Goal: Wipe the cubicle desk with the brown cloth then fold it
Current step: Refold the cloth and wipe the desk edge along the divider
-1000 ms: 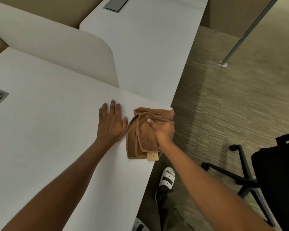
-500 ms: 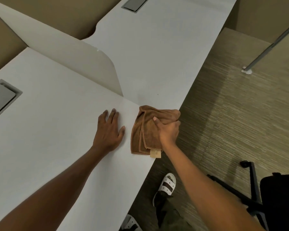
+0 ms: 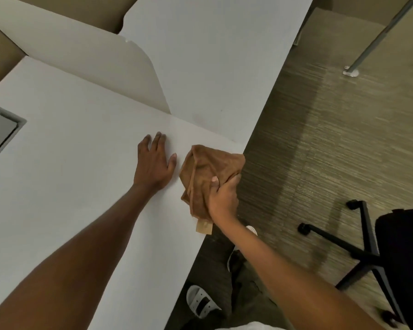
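The brown cloth (image 3: pixel 208 170) lies bunched at the right edge of the white cubicle desk (image 3: pixel 69 175), a tan label hanging from its near end. My right hand (image 3: pixel 223 198) grips the cloth's near part, fingers curled around the fabric. My left hand (image 3: pixel 154 163) rests flat on the desk just left of the cloth, fingers spread, not touching it.
A white divider panel (image 3: pixel 93 67) stands behind the hands, with a second desk surface (image 3: pixel 212 55) beyond it. A grey cable hatch (image 3: pixel 0 134) is set in the desk at the left. A black office chair (image 3: pixel 379 246) and a metal pole (image 3: pixel 372 41) stand on the floor at right.
My right hand has closed around the cloth and bunched it up, lifting part of it from the desk. The left hand stays flat in place.
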Demonstrator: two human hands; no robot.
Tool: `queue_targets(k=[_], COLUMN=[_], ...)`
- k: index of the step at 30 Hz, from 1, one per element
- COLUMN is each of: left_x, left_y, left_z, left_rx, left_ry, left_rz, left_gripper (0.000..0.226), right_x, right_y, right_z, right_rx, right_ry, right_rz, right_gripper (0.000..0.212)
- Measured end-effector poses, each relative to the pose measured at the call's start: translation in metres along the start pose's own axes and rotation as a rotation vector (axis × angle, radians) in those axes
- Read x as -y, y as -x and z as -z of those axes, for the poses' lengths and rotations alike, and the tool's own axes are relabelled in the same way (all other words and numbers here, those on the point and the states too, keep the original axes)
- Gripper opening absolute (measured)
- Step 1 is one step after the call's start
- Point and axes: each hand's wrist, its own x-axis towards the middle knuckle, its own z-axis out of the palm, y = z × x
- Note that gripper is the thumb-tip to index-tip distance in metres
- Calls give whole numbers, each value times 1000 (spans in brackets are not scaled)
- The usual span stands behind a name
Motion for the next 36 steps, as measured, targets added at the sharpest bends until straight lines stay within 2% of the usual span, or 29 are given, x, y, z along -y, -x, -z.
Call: queue_targets(k=[10, 13, 16, 20, 23, 25, 30, 36], left_x=[0, -1, -2, 0, 1, 2, 2, 0], left_y=[3, 3, 4, 3, 2, 1, 3, 3], left_z=[-3, -3, -4, -6, -6, -7, -8, -7], left_rx=[-50, -56, -68, -75, -89, -101, -100, -103], left_ry=[-11, -21, -3, -3, 22, 39, 67, 75], left_rz=[-74, -84, -82, -92, -84, -85, -82, -83], left_gripper=[64, 65, 64, 62, 60, 59, 59, 59], right_x=[-47, -58, -60, -52, -46, -39, -22, -1], right_y=[147, 176, 180, 169, 146, 125, 63, -31], right_z=[-22, -30, -37, -41, -36, -32, -23, -9], right_rx=[189, 237, 211, 158, 100, 64, -33, -152], right_ry=[23, 35, 7, -26, 34, 51, -91, -78], right_rz=[-80, -89, -92, -101, -105, -82, -19, 8], right_gripper=[58, 73, 76, 89, 98, 93, 57, 62])
